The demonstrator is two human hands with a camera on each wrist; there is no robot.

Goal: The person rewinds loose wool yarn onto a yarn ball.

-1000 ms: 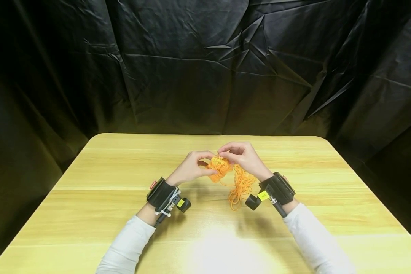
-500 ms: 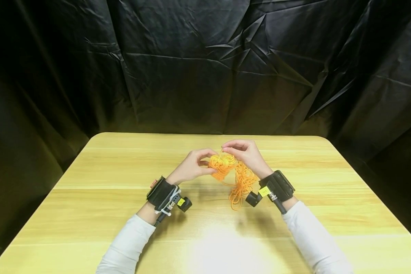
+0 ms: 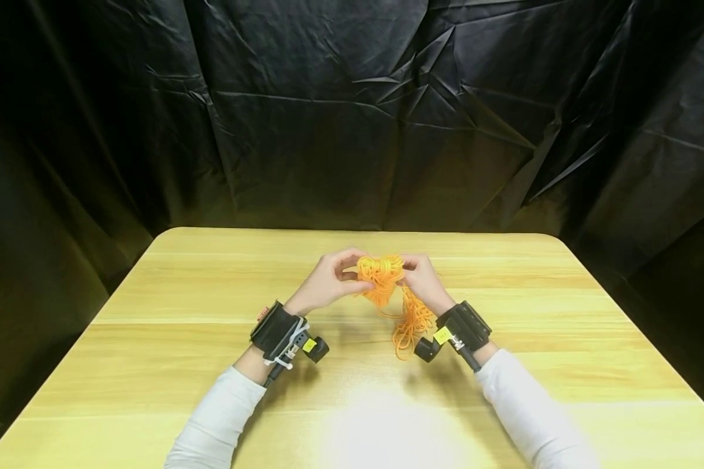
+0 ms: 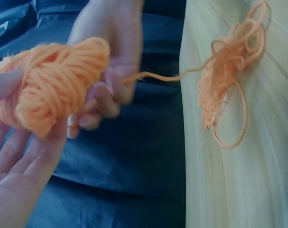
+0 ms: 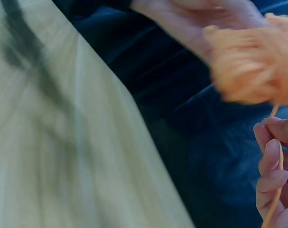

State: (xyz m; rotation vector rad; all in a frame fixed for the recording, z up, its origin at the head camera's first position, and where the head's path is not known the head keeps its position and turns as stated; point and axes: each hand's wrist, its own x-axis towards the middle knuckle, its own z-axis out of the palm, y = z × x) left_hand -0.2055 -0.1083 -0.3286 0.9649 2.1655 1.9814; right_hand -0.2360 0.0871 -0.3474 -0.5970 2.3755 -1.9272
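An orange ball of yarn (image 3: 380, 277) is held up above the table by my left hand (image 3: 331, 279), thumb on the near side and fingers behind. In the left wrist view the ball (image 4: 56, 83) looks lumpy, with strands wound in crossing directions. My right hand (image 3: 425, 283) is close at the ball's right side. In the right wrist view its thumb and fingers (image 5: 272, 178) pinch a single strand of yarn (image 5: 279, 161) that runs up to the ball. From this hand the strand leads to a loose, tangled heap of yarn (image 4: 224, 78) on the table.
The pale wooden table (image 3: 211, 365) has rounded far corners. Black sheeting (image 3: 305, 130) hangs behind it. Each wrist wears a black strap with a small camera (image 3: 315, 349); the right camera (image 3: 427, 349) overlaps the loose heap's lower edge in the head view.
My right hand first rose slightly with the strand above the ball, then came down to its right side. The left hand tilted the ball a little and kept its grip.
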